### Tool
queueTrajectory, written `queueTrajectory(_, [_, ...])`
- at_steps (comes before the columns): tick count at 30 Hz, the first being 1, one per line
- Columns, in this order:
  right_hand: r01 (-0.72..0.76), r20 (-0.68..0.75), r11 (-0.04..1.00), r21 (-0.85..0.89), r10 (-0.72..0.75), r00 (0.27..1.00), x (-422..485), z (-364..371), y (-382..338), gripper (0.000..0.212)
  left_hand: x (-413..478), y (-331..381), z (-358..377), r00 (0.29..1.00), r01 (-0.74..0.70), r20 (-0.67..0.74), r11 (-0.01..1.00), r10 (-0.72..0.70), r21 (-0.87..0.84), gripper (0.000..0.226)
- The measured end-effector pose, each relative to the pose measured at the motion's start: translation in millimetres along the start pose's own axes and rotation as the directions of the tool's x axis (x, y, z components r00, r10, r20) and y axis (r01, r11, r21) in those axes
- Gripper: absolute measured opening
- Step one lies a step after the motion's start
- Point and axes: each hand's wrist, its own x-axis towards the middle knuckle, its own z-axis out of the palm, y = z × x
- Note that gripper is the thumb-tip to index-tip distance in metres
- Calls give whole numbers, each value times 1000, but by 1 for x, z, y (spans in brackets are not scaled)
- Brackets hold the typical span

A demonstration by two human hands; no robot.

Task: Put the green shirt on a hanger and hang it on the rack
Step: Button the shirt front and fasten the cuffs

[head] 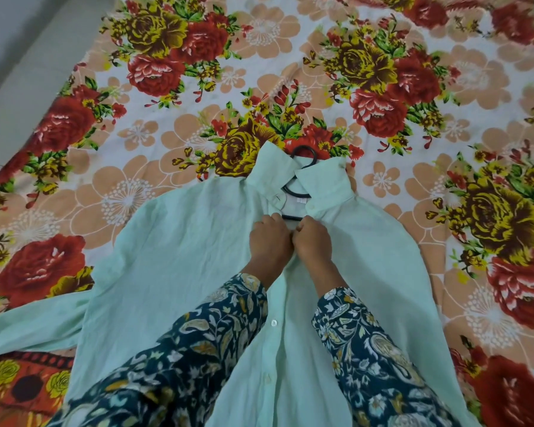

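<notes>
Fingers of the left hand (pixel 270 243) and the right hand (pixel 312 241) are curled tight, knuckles touching, each pinching one front edge of the pale green button-front shirt (pixel 173 257) just below its collar, apparently to fasten a button so it stays on the thin black hanger (pixel 291 217). That shirt lies face up on the red-and-orange floral bedsheet (pixel 290 57), the hanger already inside and its hook poking past the collar; no rack shows.

The person wears long sleeves of dark navy-teal cloth printed all over with cream, pale-blue and mustard paisley shapes, leaves and small flowers, the left sleeve (pixel 198 349) and the right sleeve (pixel 369 349) each ending at the wrist in a paler patterned band, with the left hand (pixel 270 243) and right hand (pixel 312 241) uncovered.
</notes>
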Motion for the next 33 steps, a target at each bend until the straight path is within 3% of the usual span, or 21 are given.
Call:
queueTrajectory(3, [-9,-15,998,-55,9,1000,4,1,0,22,9,-8,-4,996,87,25,972,-83,-218,20])
queueTrajectory(5, [-13,-30,1000,8,14,999,3,-1,0,22,16,-17,-9,991,133,37,911,-129,-389,15])
queueTrajectory(6, [-22,-41,994,106,26,999,3,-2,1,20,18,-22,-10,988,154,59,848,-144,-507,15])
queueTrajectory(8, [-72,-21,887,456,92,996,2,-5,1,19,18,-29,-17,982,186,134,603,-131,-776,15])
queueTrajectory(10, [-137,58,708,693,134,989,-3,-9,-3,23,15,-31,-25,979,203,191,391,-69,-898,18])
queueTrajectory(11, [-153,88,659,736,130,988,-5,-9,-4,22,14,-31,-27,978,207,205,362,-44,-909,19])
queueTrajectory(13, [-157,97,614,773,130,987,-8,-9,-6,19,14,-28,-26,979,202,187,412,-77,-889,20])
queueTrajectory(15, [-160,65,611,776,174,983,-8,-7,-7,23,16,-24,-21,981,181,99,601,-167,-779,14])
queueTrajectory(18, [-173,17,665,727,235,972,-8,-4,-3,33,11,-16,-10,990,142,70,880,-124,-453,18])
queueTrajectory(21, [-170,-15,719,674,244,970,-11,-3,0,34,9,-4,-2,996,82,49,968,-73,-238,30])
queueTrajectory(24, [-155,-20,741,653,222,975,-10,-5,1,21,10,3,-2,999,47,-13,992,-49,-119,27])
queueTrajectory(27, [-150,1,729,668,201,980,-11,-6,4,15,14,0,-6,999,23,-29,986,-28,-163,21])
queueTrajectory(29, [-141,26,704,696,171,985,-13,-8,4,14,16,-9,-10,999,35,-25,926,-48,-376,16])
queueTrajectory(31, [-125,43,674,728,137,990,-15,-10,3,15,13,-18,-14,993,110,48,703,-107,-703,16])
queueTrajectory(33, [-100,38,670,735,107,994,-16,-11,-1,18,5,-25,-19,986,163,129,448,-105,-879,15])
